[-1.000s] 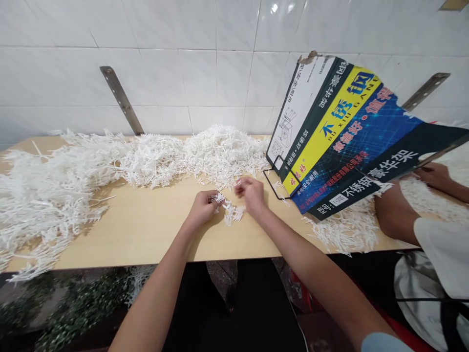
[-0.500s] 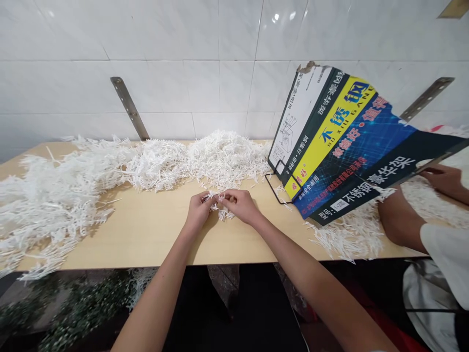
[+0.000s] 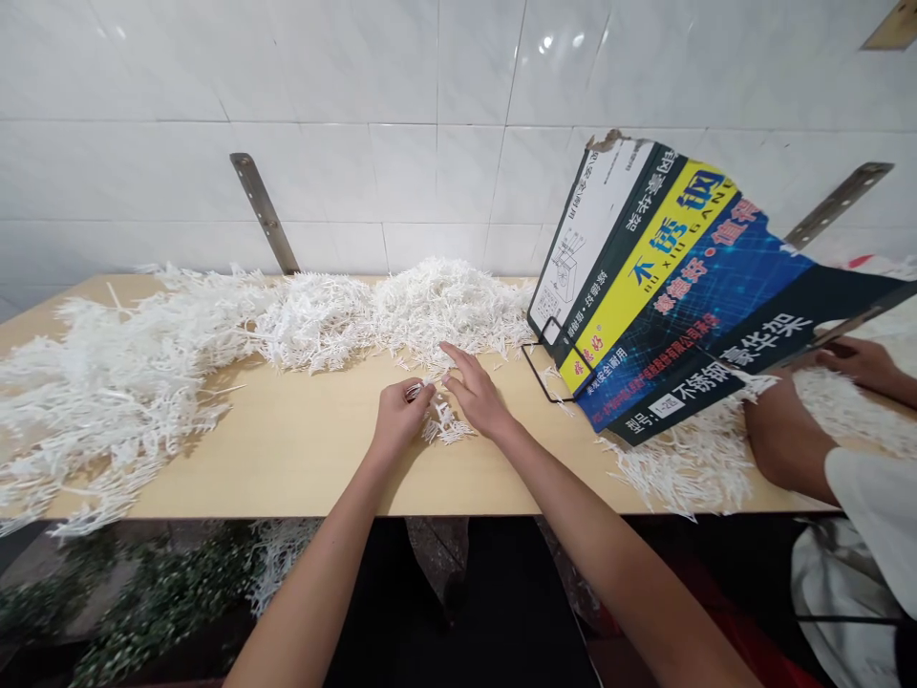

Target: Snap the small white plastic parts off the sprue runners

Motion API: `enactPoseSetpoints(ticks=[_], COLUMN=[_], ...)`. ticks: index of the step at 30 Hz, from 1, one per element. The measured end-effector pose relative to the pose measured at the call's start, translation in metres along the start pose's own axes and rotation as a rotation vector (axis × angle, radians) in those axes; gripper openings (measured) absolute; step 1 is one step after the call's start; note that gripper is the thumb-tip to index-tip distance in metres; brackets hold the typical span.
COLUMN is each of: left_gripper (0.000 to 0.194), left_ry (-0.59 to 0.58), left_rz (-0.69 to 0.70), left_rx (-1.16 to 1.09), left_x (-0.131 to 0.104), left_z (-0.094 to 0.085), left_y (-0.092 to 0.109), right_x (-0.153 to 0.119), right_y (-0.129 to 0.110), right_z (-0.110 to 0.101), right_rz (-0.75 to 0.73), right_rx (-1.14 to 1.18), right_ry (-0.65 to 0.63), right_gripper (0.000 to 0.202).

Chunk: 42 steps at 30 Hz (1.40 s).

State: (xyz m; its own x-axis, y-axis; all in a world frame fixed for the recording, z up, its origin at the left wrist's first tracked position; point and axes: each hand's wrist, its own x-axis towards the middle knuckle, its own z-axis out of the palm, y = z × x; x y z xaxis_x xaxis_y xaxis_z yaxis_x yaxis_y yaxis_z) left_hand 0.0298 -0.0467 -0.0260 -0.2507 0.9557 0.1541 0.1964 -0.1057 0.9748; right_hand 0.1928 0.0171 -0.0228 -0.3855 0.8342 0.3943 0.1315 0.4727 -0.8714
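Observation:
In the head view my left hand (image 3: 401, 413) is closed in a pinch on a small white branching plastic piece (image 3: 414, 390). My right hand (image 3: 479, 399) has its fingers stretched apart, its index finger reaching to the front edge of a heaped pile of white branching pieces (image 3: 444, 296). Nothing shows between the right fingers. A few loose white pieces (image 3: 448, 426) lie on the wooden board between my two wrists. How the piece in my left hand is shaped is too small to make out.
A printed cardboard sheet (image 3: 645, 287) stands tilted in a black wire holder (image 3: 550, 392) at right. Behind it a co-worker's arm (image 3: 788, 430) rests near more white pieces (image 3: 688, 468). A larger white heap (image 3: 107, 382) covers the left of the wooden board (image 3: 287, 468). Green foliage (image 3: 164, 602) lies below.
My right hand has come away from my left, its fingers now extended towards the pile. My left hand stays pinched. More of the loose pieces between the hands now show.

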Motion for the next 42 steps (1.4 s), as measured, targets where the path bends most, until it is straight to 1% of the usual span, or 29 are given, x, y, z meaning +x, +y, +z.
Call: enactPoseSetpoints(ticks=[2,3,5,8,10,11,12,13,15,16,17,18,20,23,24,26,27,28,29,30,32,33,34,35,36,37,39,40,42], left_gripper=[0.039,0.04,0.038,0.035,0.034,0.034,0.034,0.035,0.037,0.038,0.039,0.039,0.039,0.042,0.042,0.042,0.042,0.041,0.04,0.039,0.038,0.039,0.039,0.039,0.039,0.038,0.037,0.037,0.036], left_ry=[0.009,-0.007,-0.083,-0.199,-0.245,-0.266,-0.296,-0.339,-0.416,-0.424,-0.402,-0.358,-0.257,-0.202,-0.198,-0.197,-0.206,-0.222,-0.242,-0.26,-0.291,-0.296,-0.289,-0.276,-0.26,-0.243,-0.208,-0.188,-0.147], left_rz=[0.042,0.059,0.091,0.118,0.114,0.104,0.089,0.072,0.031,0.009,-0.009,-0.022,-0.033,-0.014,-0.003,0.029,0.049,0.067,0.077,0.075,0.026,-0.011,-0.044,-0.064,-0.071,-0.065,-0.047,-0.045,-0.05], left_rx=[0.021,0.022,0.024,0.087,0.144,0.15,0.138,0.116,0.072,0.052,0.035,0.015,-0.041,-0.076,-0.072,-0.04,-0.017,0.007,0.027,0.042,0.037,0.02,-0.003,-0.024,-0.041,-0.055,-0.078,-0.092,-0.123], left_x=[0.0,-0.001,-0.002,-0.002,-0.001,-0.001,-0.001,-0.002,-0.004,-0.005,-0.006,-0.006,-0.005,-0.001,0.0,0.002,0.001,0.001,-0.001,-0.002,-0.006,-0.007,-0.008,-0.009,-0.008,-0.008,-0.005,-0.004,-0.001], left_z=[0.001,0.001,-0.001,-0.002,-0.002,-0.002,-0.002,-0.003,-0.005,-0.006,-0.007,-0.007,-0.007,-0.004,-0.004,-0.003,-0.003,-0.003,-0.004,-0.004,-0.003,-0.003,-0.003,-0.003,-0.003,-0.003,-0.004,-0.004,-0.004], left_y=[0.001,0.0,0.0,0.001,0.003,0.005,0.006,0.007,0.009,0.009,0.009,0.008,0.005,0.001,0.0,0.0,0.001,0.002,0.003,0.004,0.006,0.006,0.006,0.006,0.006,0.005,0.003,0.003,0.001], right_x=[-0.006,-0.007,-0.008,-0.005,-0.001,0.001,0.003,0.005,0.01,0.012,0.014,0.014,0.013,0.006,0.004,0.001,0.0,0.001,0.003,0.006,0.013,0.016,0.018,0.019,0.018,0.017,0.014,0.012,0.01], right_y=[-0.008,-0.01,-0.009,-0.001,0.006,0.009,0.013,0.017,0.024,0.027,0.028,0.028,0.023,0.008,0.004,0.001,0.003,0.007,0.012,0.018,0.03,0.033,0.035,0.034,0.031,0.026,0.015,0.009,0.001], right_z=[0.005,0.006,0.008,0.009,0.01,0.01,0.01,0.009,0.005,0.003,0.001,-0.001,-0.003,-0.001,0.0,0.003,0.004,0.004,0.003,0.001,-0.006,-0.01,-0.013,-0.015,-0.016,-0.015,-0.012,-0.01,-0.009], right_rz=[-0.027,-0.021,0.018,0.098,0.117,0.122,0.135,0.164,0.256,0.296,0.312,0.295,0.178,-0.008,-0.033,-0.032,-0.011,0.019,0.058,0.104,0.199,0.237,0.261,0.272,0.275,0.271,0.258,0.261,0.284], right_rx=[0.0,0.003,0.014,0.064,0.063,0.055,0.059,0.084,0.188,0.238,0.259,0.241,0.128,-0.004,-0.018,-0.039,-0.046,-0.039,-0.013,0.032,0.169,0.243,0.315,0.386,0.464,0.548,0.712,0.778,0.85], right_ry=[-0.093,-0.139,-0.2,-0.187,-0.149,-0.121,-0.065,0.021,0.252,0.353,0.408,0.407,0.303,0.12,0.053,-0.092,-0.137,-0.132,-0.065,0.056,0.364,0.48,0.532,0.519,0.452,0.358,0.174,0.111,0.047], right_gripper=[0.051,0.053,0.054,0.042,0.048,0.051,0.052,0.053,0.054,0.055,0.055,0.053,0.045,0.041,0.04,0.034,0.031,0.03,0.032,0.034,0.035,0.034,0.032,0.03,0.031,0.035,0.047,0.055,0.071])
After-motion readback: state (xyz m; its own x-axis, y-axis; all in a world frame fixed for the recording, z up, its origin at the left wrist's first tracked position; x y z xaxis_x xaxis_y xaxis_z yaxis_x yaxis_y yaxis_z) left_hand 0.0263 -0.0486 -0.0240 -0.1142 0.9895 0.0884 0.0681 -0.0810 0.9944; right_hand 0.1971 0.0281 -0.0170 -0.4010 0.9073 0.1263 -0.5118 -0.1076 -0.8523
